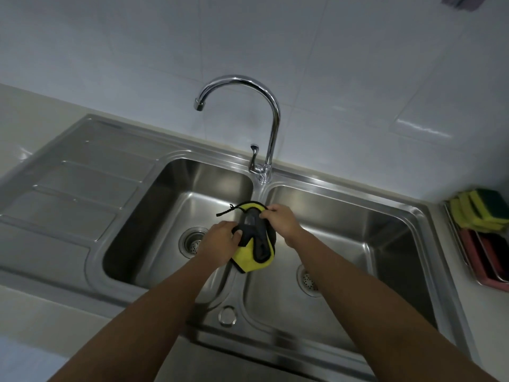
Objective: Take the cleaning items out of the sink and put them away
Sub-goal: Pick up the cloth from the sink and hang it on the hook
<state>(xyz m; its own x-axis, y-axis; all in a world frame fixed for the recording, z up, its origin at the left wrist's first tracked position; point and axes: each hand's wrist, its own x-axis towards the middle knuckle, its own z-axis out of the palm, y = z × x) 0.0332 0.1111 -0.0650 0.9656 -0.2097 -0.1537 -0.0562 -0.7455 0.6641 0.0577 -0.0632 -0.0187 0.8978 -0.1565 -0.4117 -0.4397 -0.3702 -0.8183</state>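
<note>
A yellow and dark grey cleaning cloth [249,257] with a black hanging loop is held crumpled above the divider of the double steel sink [358,186]. My left hand [220,238] grips its lower left side. My right hand [281,219] pinches its upper right edge. Both basins look bare apart from their drains.
A chrome gooseneck faucet [271,128] rises behind the divider, its spout over the left basin. A ribbed drainboard [74,194] lies to the left. At the right edge a wire rack [468,260] holds several yellow-green sponges [479,213] and a red tray. White tiles cover the wall.
</note>
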